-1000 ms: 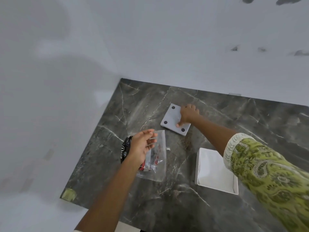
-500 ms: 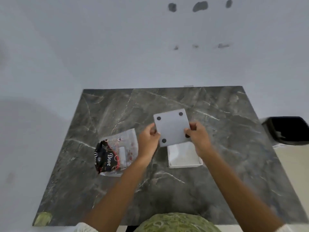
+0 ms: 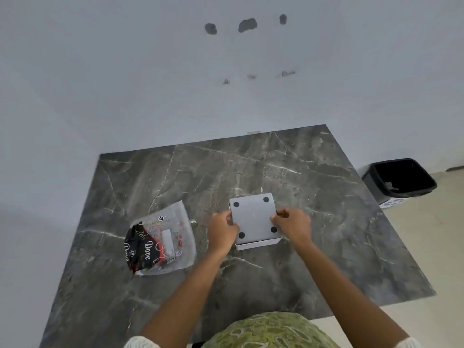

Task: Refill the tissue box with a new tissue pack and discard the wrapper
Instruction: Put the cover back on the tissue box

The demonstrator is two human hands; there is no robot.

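Fitting the grey base plate (image 3: 254,218) onto the upturned white tissue box (image 3: 258,243) is, I judge, the step in hand. The left hand (image 3: 222,231) and right hand (image 3: 292,224) each pinch one side edge of the plate, which lies on the box near the middle of the tabletop (image 3: 326,234). Pressing both sides evenly should seat it. I count one plate with four black pads, one box, one empty wrapper (image 3: 160,241) to the left, and one black bin (image 3: 401,178) on the floor.
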